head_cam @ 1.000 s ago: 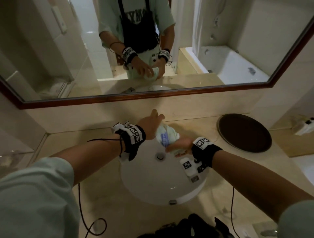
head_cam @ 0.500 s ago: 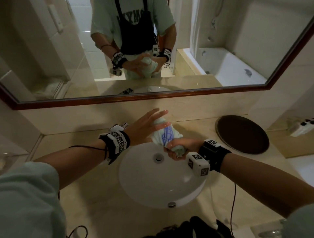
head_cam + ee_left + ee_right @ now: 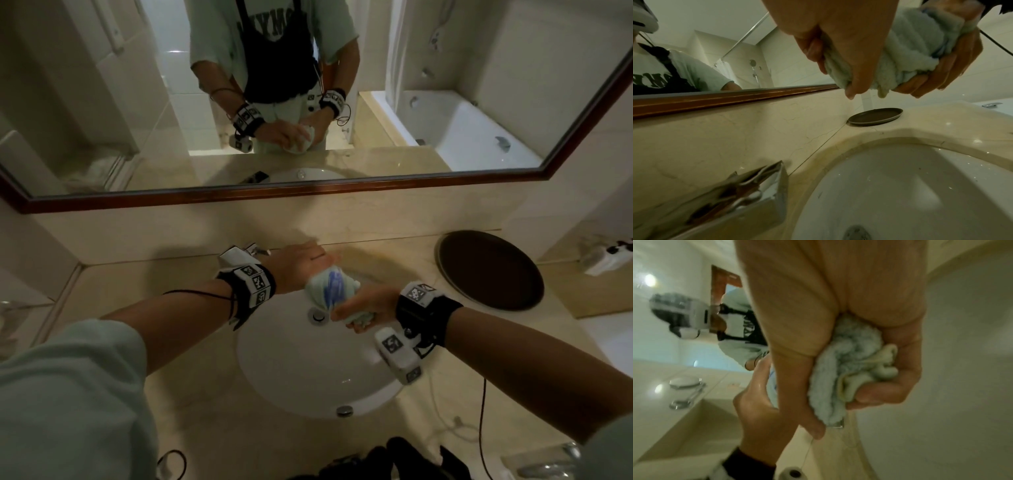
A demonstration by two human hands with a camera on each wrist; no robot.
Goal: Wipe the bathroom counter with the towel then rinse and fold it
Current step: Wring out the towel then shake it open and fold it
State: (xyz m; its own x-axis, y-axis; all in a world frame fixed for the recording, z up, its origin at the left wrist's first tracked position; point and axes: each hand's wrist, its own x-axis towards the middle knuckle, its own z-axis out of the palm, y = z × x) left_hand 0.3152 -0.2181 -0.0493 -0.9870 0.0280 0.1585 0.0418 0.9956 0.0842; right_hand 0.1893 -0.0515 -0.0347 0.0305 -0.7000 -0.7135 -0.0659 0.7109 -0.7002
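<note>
A small pale green towel [image 3: 330,289] with a blue pattern is bunched into a twisted roll above the white sink basin [image 3: 291,370]. My left hand [image 3: 301,263] grips its far end, fingers and thumb curled round the cloth [image 3: 898,53]. The near end is held in my right hand [image 3: 366,306], whose fingers are wrapped round the wad [image 3: 857,363]. Both hands hang over the back part of the basin, near the drain [image 3: 318,314]. The beige marble counter [image 3: 137,284] surrounds the sink.
A chrome tap [image 3: 748,186] stands at the back left of the basin. At the back right of the counter lies a dark round tray [image 3: 489,270]. A wood-framed mirror [image 3: 308,192] runs along the wall. Cables hang from both wrists.
My left hand's fingers, spread over the towel half a second ago, have curled round its far end. The right hand has turned palm-up while still holding the near end.
</note>
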